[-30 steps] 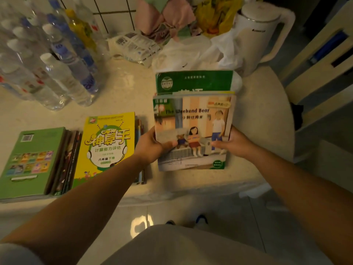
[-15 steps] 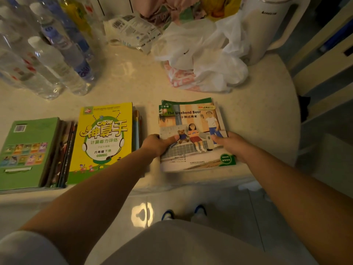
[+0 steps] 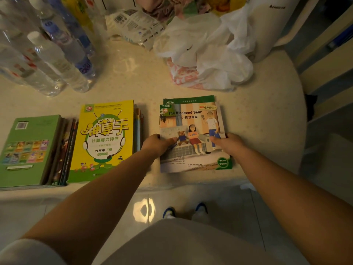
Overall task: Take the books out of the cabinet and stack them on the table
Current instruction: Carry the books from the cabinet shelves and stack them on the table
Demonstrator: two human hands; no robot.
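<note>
A small stack of books topped by "The Weekend Bear" lies flat near the front edge of the pale table, with a green book under it. My left hand grips the stack's left edge, thumb on the cover. My right hand grips its right edge the same way. To the left lies a pile topped by a yellow workbook, and further left a pile topped by a green book.
Several clear water bottles stand at the table's back left. White plastic bags and a wrapped packet lie at the back, and a white kettle at the back right. A wooden shelf unit is on the right.
The books I held tilted up above the table have come down flat onto it near the front edge. Both hands stay on the stack's sides.
</note>
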